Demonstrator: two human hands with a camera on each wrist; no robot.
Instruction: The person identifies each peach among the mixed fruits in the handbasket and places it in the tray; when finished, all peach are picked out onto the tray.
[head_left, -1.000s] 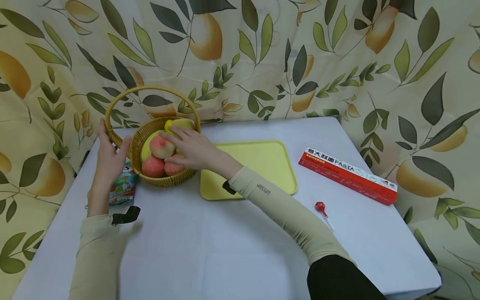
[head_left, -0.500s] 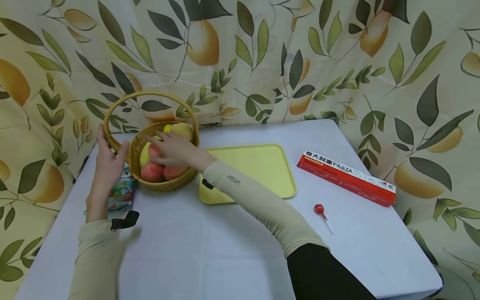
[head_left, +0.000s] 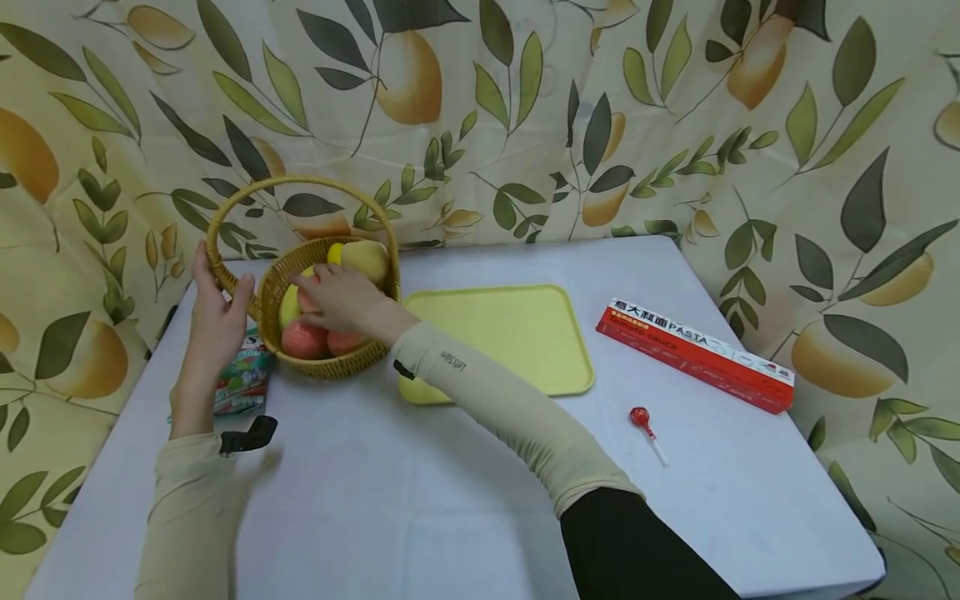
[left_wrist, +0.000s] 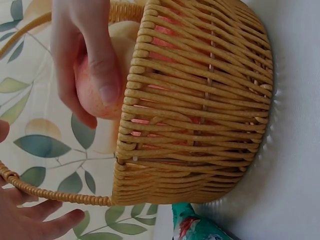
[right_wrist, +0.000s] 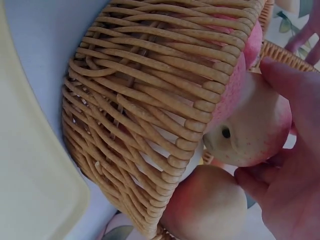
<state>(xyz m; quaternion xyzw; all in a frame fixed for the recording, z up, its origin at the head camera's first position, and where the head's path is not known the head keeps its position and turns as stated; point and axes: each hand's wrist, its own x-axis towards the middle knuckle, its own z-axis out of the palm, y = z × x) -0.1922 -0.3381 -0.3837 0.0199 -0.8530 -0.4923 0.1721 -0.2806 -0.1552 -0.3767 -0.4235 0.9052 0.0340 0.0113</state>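
Observation:
A wicker basket (head_left: 330,362) with a hoop handle (head_left: 300,179) stands at the table's left and holds several pink-red and yellow fruits. My right hand (head_left: 341,296) reaches into it, and its fingers (left_wrist: 95,65) and thumb curl round a pink-red fruit (right_wrist: 250,130) that sits just above the rim. More fruit (right_wrist: 205,210) lies beside it. My left hand (head_left: 217,317) rests against the handle's left base. The handle (left_wrist: 55,195) runs between its thumb and its straight fingers (left_wrist: 45,222).
A green printed carton (head_left: 243,379) lies by the basket under my left hand. Right of the basket sits a yellow tray (head_left: 510,333). Further right are a red pasta box (head_left: 693,354) and a red lollipop (head_left: 641,417). A leaf-print curtain backs the table.
My right hand has slid left, deeper over the fruit, and closed round one pink-red fruit. The left hand has stayed at the handle.

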